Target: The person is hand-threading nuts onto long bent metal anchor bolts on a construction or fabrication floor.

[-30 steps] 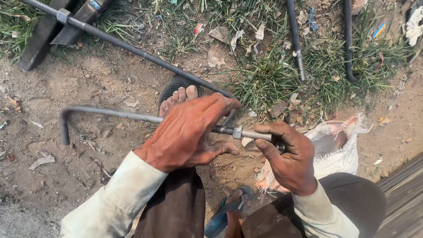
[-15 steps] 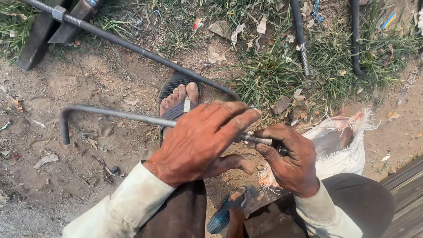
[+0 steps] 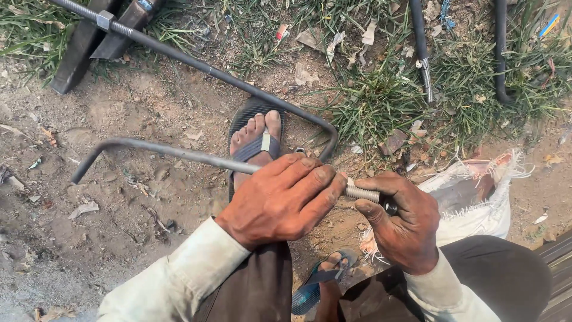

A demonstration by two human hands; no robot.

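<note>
Head view: left hand (image 3: pixel 280 200) clenched around bent steel rod (image 3: pixel 179 154), held above sandalled foot (image 3: pixel 256 140); right hand (image 3: pixel 402 223) fingers pinch nut (image 3: pixel 390 207) at the rod's threaded end. Step judged: threading; continued turning needs a steady rod.

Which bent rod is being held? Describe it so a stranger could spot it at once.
Start at the sandalled foot on the bare dirt, mid-frame. The held rod crosses just over it, gripped by the left hand, its threaded end at the right hand. Unlike the darker rod lying on the ground behind, it is lifted, paler grey, and hooks downward at its far left end.
</note>
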